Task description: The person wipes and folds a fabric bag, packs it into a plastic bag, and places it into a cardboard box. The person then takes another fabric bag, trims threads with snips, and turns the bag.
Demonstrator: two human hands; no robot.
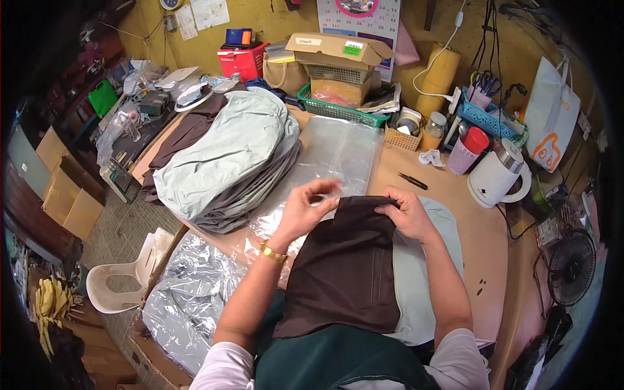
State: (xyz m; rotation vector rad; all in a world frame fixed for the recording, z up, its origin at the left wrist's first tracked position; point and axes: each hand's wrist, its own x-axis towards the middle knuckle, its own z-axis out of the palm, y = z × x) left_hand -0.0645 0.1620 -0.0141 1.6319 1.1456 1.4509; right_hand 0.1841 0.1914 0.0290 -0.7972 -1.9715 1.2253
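Observation:
A dark brown piece of cloth (344,266) with a stitched seam hangs toward me over the table's front. My right hand (408,213) pinches its top right corner between thumb and fingers. At the top left corner, my left hand (309,207) holds the edge with thumb and fingers; its fingertips are slightly blurred. Under the brown cloth and to its right lies a pale grey-green cloth (422,292). A stack of similar pale cloths (227,146) is piled at the left, beside clear plastic bags (331,153).
Plastic-wrapped goods (192,286) lie at the front left, near a white chair (127,279). A black pen-like tool (413,181) is on the table. Along the back right stand a white kettle (497,172), a lilac cup (465,153) and a green basket (344,112). A black fan (572,266) is at the far right.

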